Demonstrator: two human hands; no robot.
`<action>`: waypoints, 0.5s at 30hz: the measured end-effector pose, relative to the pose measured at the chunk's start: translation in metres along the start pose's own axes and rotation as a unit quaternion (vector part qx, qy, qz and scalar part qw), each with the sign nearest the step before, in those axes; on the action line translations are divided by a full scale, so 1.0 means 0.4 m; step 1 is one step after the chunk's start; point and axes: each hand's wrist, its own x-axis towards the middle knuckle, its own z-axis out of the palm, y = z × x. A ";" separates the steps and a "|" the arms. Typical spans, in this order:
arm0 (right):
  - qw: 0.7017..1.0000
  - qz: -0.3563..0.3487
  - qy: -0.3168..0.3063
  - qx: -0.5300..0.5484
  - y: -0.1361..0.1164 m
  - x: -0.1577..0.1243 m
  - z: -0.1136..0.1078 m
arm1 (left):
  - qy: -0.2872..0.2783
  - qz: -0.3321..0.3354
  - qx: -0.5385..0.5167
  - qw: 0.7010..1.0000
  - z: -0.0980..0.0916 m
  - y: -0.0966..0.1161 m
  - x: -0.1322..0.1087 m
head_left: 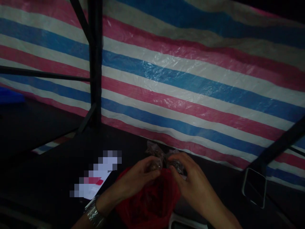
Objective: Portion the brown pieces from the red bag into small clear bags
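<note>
Lying at the far left, a blue thing [10, 96] sat on a dark shelf [45, 117], left of a black post [95, 63]. A striped sheet [190, 89] hung behind the far edge of the black surface [128, 144]. On the surface, to the right of the shelf, lay a lit screen [95, 178], its picture blurred into blocks. A metal watch [94, 213] circled the left wrist. The left hand [143, 173] had its fingers curled around a small clear packet [156, 166], over the far rim of a red basket [126, 210]; dim contents showed inside it. Crumpled plastic [154, 148] stood just beyond, towards the surface's far edge. Opposite, the right hand [189, 176] had its thumb and fingers bent around a crinkled bag [177, 165], near the packet; whether the two were joined, I could not tell. A pale-rimmed object [187, 221] lay below that hand. Farther right, a phone [254, 187] leaned beside a slanting bar [281, 144].
</note>
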 end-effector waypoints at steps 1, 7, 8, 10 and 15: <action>1.000 -0.003 0.001 0.004 0.000 -0.001 -0.002 | -0.013 -0.003 0.002 1.000 -0.002 -0.006 -0.002; 0.994 -0.033 -0.104 -0.021 -0.026 0.002 -0.012 | -0.044 0.012 0.022 0.999 -0.002 -0.022 -0.002; 0.992 -0.035 -0.115 -0.029 -0.029 0.006 -0.014 | -0.048 0.013 0.028 0.998 -0.001 -0.019 -0.002; 0.991 -0.040 -0.119 -0.040 -0.033 0.016 -0.018 | -0.061 0.010 0.042 0.997 0.001 -0.013 -0.004; 0.991 -0.036 -0.117 -0.046 -0.031 0.039 -0.022 | -0.090 -0.012 0.107 0.990 -0.009 -0.013 -0.015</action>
